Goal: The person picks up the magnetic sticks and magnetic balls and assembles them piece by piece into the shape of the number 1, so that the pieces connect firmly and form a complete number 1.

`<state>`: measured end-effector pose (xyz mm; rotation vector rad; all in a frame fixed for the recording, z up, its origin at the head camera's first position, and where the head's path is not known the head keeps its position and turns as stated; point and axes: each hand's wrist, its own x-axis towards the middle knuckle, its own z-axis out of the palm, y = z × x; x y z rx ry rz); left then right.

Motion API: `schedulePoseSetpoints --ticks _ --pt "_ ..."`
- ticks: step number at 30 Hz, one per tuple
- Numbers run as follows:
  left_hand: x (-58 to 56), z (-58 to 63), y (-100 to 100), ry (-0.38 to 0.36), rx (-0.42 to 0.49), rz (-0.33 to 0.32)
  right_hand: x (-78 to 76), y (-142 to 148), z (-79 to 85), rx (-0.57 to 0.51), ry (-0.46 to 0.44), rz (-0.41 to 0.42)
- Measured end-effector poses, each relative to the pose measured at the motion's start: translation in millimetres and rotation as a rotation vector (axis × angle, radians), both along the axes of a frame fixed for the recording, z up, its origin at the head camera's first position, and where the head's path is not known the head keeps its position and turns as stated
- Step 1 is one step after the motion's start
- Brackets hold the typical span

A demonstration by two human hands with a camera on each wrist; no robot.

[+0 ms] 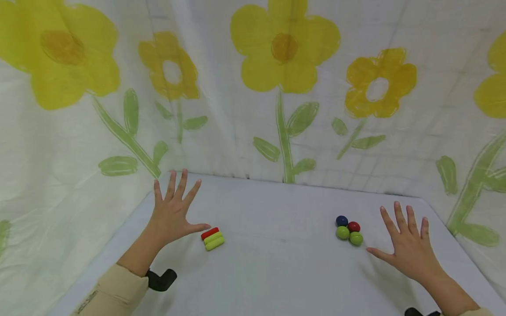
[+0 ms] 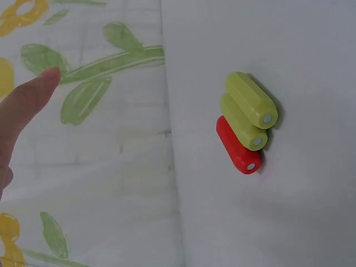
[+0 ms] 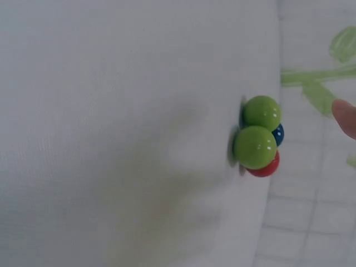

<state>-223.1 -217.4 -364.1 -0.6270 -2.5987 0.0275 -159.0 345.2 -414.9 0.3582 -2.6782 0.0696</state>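
My left hand is held above the left side of the table with its fingers spread and straight. Its thumb tip overlaps the end of a red rod in the head view. Against that rod lie two yellow-green rods, side by side, with small silvery discs in their ends. On the right, my right hand is also spread, holding nothing. Left of its thumb sit two green balls, a red ball and a dark blue ball, clustered together; in the right wrist view the green ones partly hide the others.
Both groups lie on a white table. Behind it and along its sides hangs a pale curtain printed with yellow flowers. A black band circles the left wrist, below a beige sleeve.
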Motion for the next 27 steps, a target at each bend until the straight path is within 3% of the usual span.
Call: schedulePoseSetpoints --ticks 7,21,27 --pt "-2.3 -3.8 6.0 -0.082 -0.060 0.039 -5.7 -1.8 -3.4 0.013 -0.015 0.001" --pt "-10.0 -7.9 7.8 -0.040 -0.098 0.014 -11.8 3.2 -0.5 0.042 -0.024 -0.005" --pt "-12.6 -7.3 10.8 -0.053 -0.119 0.007 -13.3 2.7 -2.4 0.028 -0.032 0.007"
